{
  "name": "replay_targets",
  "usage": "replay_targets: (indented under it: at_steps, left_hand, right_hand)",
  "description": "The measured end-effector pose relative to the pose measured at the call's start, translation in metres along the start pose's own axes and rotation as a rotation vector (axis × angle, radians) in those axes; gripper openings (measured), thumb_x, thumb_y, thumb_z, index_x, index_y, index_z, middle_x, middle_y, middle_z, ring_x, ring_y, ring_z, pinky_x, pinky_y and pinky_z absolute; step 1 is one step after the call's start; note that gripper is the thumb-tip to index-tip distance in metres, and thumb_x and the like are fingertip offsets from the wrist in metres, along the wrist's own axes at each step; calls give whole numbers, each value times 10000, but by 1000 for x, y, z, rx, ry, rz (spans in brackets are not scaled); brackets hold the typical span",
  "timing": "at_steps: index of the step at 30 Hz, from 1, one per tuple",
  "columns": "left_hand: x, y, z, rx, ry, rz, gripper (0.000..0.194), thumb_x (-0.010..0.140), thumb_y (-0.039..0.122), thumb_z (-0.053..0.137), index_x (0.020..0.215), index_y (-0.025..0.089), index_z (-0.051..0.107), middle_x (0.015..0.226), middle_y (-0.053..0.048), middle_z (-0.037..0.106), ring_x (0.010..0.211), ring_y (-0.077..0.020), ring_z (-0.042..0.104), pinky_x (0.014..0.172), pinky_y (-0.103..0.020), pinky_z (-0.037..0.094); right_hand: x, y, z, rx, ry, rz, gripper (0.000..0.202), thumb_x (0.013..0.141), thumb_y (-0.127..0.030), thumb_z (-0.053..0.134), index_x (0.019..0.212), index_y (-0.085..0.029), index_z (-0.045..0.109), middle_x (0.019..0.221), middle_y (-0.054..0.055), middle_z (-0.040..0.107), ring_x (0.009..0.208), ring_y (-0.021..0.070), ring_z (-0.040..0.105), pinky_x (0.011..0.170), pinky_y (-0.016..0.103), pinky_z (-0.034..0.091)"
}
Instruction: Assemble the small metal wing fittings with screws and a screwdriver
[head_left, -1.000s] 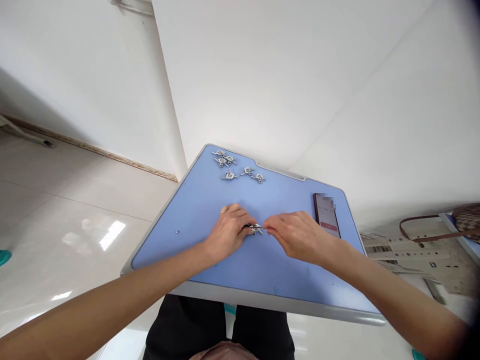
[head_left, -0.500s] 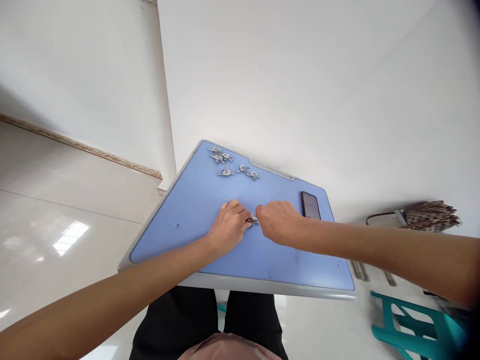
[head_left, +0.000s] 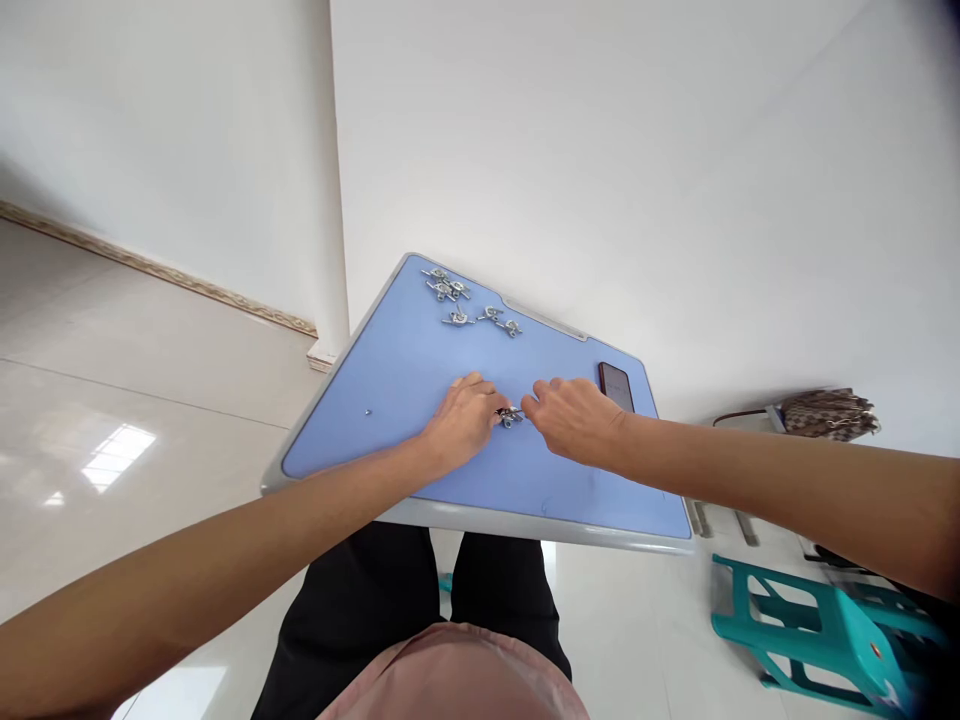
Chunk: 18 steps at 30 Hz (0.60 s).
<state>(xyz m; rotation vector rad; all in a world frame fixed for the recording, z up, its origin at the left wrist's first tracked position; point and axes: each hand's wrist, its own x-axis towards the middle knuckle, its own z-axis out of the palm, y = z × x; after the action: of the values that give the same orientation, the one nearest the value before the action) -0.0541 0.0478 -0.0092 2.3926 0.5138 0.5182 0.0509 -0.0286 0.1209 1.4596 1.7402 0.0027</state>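
My left hand (head_left: 463, 415) and my right hand (head_left: 574, 415) meet over the middle of a blue desk top (head_left: 390, 400). Between their fingertips sits a small silver metal fitting (head_left: 511, 415), pinched from both sides and resting on or just above the surface. Several more silver fittings (head_left: 469, 302) lie loose near the far left corner of the desk. A tiny screw-like part (head_left: 367, 412) lies alone to the left of my left hand.
A dark phone (head_left: 616, 386) lies flat at the desk's far right. A teal plastic stool (head_left: 817, 625) stands on the floor at the lower right. A patterned bag (head_left: 829, 412) rests on another surface to the right. White walls stand behind the desk.
The view has shifted; the desk sits slightly higher and more to the right in frame. Both hands stay on the small fitting, my right hand's fingers moved slightly right of it.
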Motion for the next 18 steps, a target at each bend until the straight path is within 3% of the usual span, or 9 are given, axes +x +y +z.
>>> replay_targets:
  at_steps: [4, 9, 13, 18]
  left_hand:
    - [0, 2, -1, 39, 12, -33, 229, 872, 105, 586, 1015, 192, 741, 848, -66, 696, 924, -241, 561, 830, -374, 418]
    - [-1, 4, -2, 108, 2, -59, 187, 895, 173, 583, 988, 209, 743, 835, -68, 688, 905, -248, 560, 803, -379, 387]
    - [-3, 3, -3, 127, 10, -48, 249, 895, 102, 523, 987, 197, 734, 847, -73, 682, 910, -247, 556, 790, -369, 381]
    - [-8, 2, -5, 155, 37, -49, 269, 880, 93, 523, 1027, 200, 720, 866, -69, 694, 909, -248, 566, 793, -376, 380]
  right_hand:
    - [0, -5, -3, -39, -7, -41, 222, 815, -19, 484, 926, -125, 644, 821, 123, 664, 740, 209, 630, 520, 270, 322]
    - [5, -11, -9, 180, -119, 142, 194, 844, -110, 470, 842, -151, 660, 699, 114, 656, 677, 239, 632, 523, 293, 344]
    - [10, -12, -7, 541, -103, 360, 261, 894, -238, 461, 748, -166, 665, 715, 117, 642, 675, 236, 613, 531, 305, 356]
    - [19, -5, 0, 1123, -185, 570, 295, 904, -256, 465, 731, -175, 690, 591, 24, 560, 499, 124, 480, 494, 272, 351]
